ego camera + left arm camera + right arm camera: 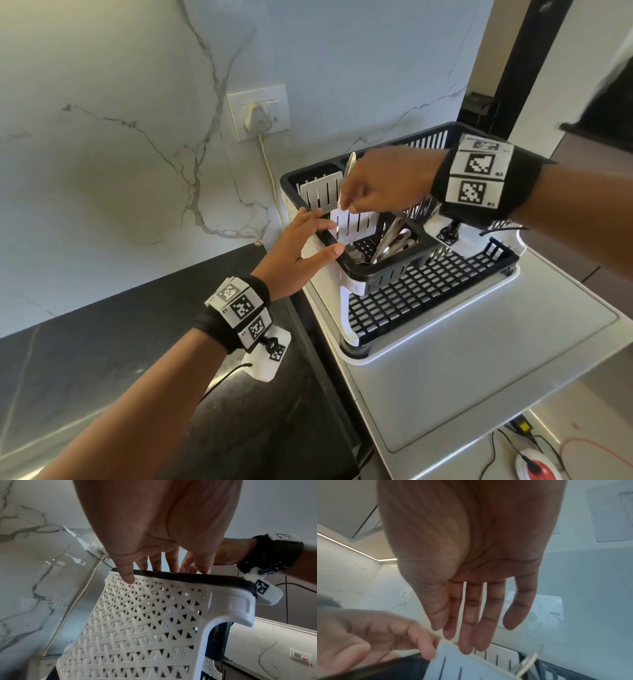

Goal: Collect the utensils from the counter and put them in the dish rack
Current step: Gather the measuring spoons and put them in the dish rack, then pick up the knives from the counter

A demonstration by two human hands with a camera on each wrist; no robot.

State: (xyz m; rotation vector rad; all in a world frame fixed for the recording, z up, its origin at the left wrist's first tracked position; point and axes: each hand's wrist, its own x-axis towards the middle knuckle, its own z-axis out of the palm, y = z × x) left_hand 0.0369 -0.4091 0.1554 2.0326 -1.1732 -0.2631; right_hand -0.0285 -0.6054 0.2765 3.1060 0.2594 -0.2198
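Observation:
The black and white dish rack (390, 274) stands on a silver drainboard. Several steel utensils (394, 240) lie slanted in its cutlery compartment. One long utensil (350, 164) stands up just behind my right hand. My left hand (333, 238) holds the rack's near-left rim, with the thumb on the white woven side (137, 622) and the fingers over the black edge. My right hand (347, 205) hovers above that compartment. Its fingers (465, 646) are straight and touch the top of a white slotted divider (471, 669). Nothing sits between its fingers.
A wall socket with a white plug (258, 113) and hanging cord is on the marble wall behind the rack. The black counter (137, 342) lies to the left and the drainboard (479, 359) to the right. Cables and a red-and-white object (537, 469) lie on the floor.

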